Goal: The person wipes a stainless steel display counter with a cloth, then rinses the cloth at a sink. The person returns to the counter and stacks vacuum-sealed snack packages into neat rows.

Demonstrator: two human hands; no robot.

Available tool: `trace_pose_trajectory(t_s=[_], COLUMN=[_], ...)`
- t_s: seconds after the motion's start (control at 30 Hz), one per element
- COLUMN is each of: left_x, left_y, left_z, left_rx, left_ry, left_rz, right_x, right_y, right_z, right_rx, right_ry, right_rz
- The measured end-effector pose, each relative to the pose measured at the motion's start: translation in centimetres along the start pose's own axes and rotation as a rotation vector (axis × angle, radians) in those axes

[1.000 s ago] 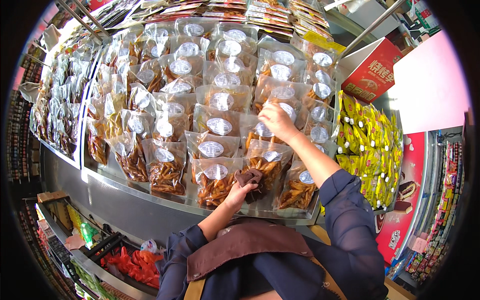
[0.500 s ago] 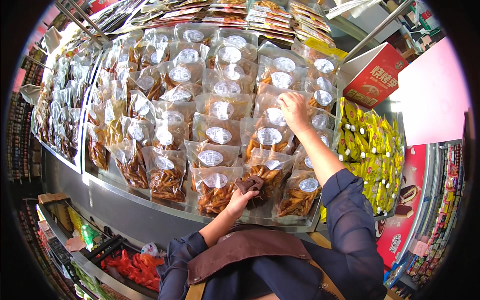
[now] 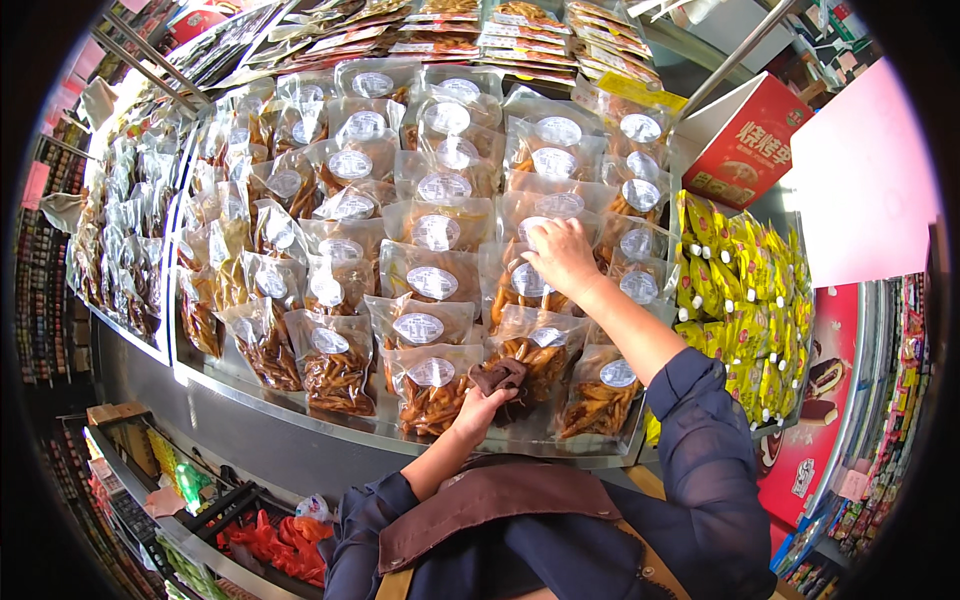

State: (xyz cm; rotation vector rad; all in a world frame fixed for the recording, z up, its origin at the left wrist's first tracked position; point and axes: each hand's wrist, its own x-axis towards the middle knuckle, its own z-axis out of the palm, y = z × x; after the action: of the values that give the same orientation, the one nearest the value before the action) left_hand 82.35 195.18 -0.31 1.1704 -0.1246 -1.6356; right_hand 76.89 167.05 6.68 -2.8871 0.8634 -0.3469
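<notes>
My left hand (image 3: 478,412) is closed around a bunched brown cloth (image 3: 497,377), just above the front row of clear food bags. Farther in, my right hand (image 3: 563,258) has its fingers bent together at the upper edge of a clear bag (image 3: 530,285) of brown food with a white oval label; the fingers partly cover the bag. Close in front of it stands another clear bag (image 3: 540,350), partly hidden by the cloth. To its right is a similar bag (image 3: 598,410), and left of the cloth one more (image 3: 430,400). All stand upright in overlapping rows.
A metal ledge (image 3: 270,395) runs along the display's front. Yellow pouches with white caps (image 3: 740,300) fill the right side, below a red box (image 3: 745,145). Flat packs (image 3: 525,45) are stacked at the back. Red plastic bags (image 3: 285,545) lie in a crate at lower left.
My right hand has come nearer and a little left, from the upper edge of one bag to the bag in front of it. The left hand keeps the cloth in nearly the same place.
</notes>
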Motion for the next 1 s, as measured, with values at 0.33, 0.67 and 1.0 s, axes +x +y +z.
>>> trace_pose_trajectory(t_s=[0.33, 0.67, 1.0], left_x=[0.2, 0.3, 0.3], left_y=[0.0, -1.1, -2.3], left_z=[0.4, 1.1, 1.3], left_rx=[-0.087, -0.333, -0.387], left_ry=[0.051, 0.071, 0.092], left_rz=[-0.038, -0.168, -0.226], right_x=[0.1, 0.6, -5.4], right_y=[3.4, 2.9, -2.0], right_z=[-2.3, -5.9, -1.1], right_rx=[0.124, 0.047, 0.406], right_ry=[0.287, 0.401, -0.285], right_rz=[0.032, -0.008, 0.026])
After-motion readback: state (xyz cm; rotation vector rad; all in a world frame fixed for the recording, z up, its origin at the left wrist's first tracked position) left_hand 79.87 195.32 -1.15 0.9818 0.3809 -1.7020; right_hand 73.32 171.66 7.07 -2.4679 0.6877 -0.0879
